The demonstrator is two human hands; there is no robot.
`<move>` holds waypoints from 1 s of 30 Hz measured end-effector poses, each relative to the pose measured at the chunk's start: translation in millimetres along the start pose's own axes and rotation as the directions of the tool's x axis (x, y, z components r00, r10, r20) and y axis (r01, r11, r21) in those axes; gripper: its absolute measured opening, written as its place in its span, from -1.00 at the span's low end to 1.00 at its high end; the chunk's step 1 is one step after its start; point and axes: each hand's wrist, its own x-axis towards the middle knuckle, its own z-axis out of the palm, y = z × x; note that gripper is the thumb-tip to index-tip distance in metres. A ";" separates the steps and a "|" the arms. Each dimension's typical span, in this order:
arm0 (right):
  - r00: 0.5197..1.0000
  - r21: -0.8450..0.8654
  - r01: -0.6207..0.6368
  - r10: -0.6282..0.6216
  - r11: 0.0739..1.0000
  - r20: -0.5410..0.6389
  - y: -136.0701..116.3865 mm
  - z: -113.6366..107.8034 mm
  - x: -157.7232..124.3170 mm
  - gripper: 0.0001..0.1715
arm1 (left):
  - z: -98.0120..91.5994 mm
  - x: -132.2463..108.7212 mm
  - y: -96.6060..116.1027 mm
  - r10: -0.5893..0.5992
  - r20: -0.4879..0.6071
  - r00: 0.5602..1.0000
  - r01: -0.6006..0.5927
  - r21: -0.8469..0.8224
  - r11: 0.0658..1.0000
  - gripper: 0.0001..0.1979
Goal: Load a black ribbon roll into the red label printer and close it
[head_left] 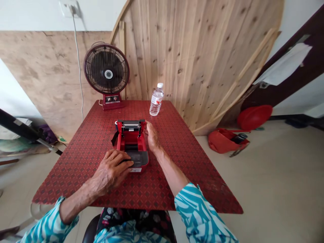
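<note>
A small red-and-black device that looks like a portable label printer (145,158) sits on the table with its lid (131,127) raised at the far side. Inside, a dark roller and a red cavity are visible. My left hand (112,167) grips the near left end, its fingertips on the dark near panel. My right hand (152,136) holds the right side by the raised lid; some of its fingers are hidden behind. A black strap hangs off the device's left side.
The red patterned table (192,158) has a fan (107,72) at its back left and a water bottle (156,100) at the back. A wooden panel (182,60) leans behind it. On the floor to the right lies a red bag (219,141).
</note>
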 end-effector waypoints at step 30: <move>0.996 0.039 -0.086 0.086 0.996 -0.011 -18.1 -11.2 -72.7 -0.72 | 9.5 -20.6 -32.8 -0.155 -0.090 0.984 0.158 0.032 0.987 -0.59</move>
